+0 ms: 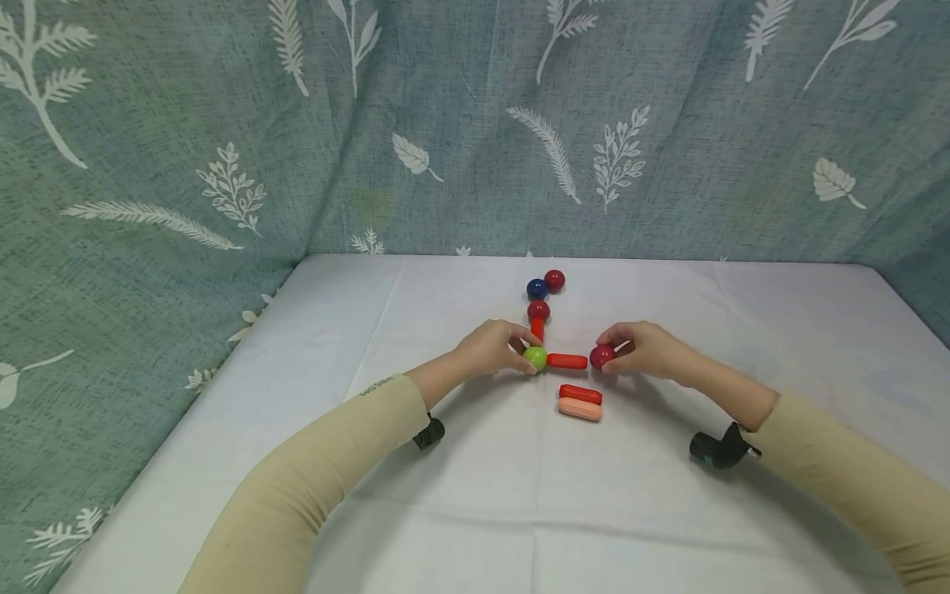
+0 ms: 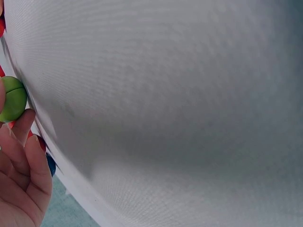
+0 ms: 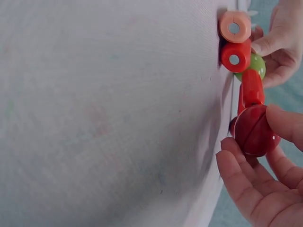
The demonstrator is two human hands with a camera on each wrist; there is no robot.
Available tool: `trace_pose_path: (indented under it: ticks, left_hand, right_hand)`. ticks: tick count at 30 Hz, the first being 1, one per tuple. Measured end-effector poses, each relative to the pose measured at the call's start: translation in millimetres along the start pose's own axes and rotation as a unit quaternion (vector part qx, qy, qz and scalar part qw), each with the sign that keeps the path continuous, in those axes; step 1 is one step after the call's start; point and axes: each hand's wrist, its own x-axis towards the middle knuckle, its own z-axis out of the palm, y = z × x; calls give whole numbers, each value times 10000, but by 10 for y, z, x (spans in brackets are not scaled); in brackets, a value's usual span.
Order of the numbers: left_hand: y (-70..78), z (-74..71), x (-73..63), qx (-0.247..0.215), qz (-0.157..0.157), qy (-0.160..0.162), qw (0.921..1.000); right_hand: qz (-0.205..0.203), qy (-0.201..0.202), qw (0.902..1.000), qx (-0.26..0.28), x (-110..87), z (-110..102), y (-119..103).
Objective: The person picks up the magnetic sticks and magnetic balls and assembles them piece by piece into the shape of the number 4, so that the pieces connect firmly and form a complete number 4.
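Note:
My left hand [image 1: 493, 348] pinches a green ball [image 1: 535, 358] between thumb and fingers. From that ball a red rod [image 1: 567, 361] reaches right, and another red rod [image 1: 538, 331] runs back to a dark red ball [image 1: 538, 310]. Just past the right rod's free end, my right hand [image 1: 647, 350] grips a second dark red ball [image 1: 603, 356]. In the right wrist view this ball [image 3: 257, 131] sits between thumb and fingertips, close to the rod's end [image 3: 253, 87]. The left wrist view catches only part of the green ball [image 2: 14, 99] and the left fingers.
Nearer the body, a red rod [image 1: 581, 393] and a peach rod [image 1: 580, 409] lie side by side, with round metal discs in their ends. Behind the assembly are a blue ball [image 1: 537, 289] and another red ball [image 1: 554, 280]. A leaf-patterned curtain [image 1: 460, 165] borders the white table [image 1: 445, 528].

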Motion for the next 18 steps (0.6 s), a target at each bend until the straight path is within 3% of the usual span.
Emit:
trace_pose_path:
  ticks: [18]
  left_hand:
    - [7, 4, -10, 17, -19, 12, 10000]
  right_hand:
    - [52, -68, 9999, -67, 22, 52, -7]
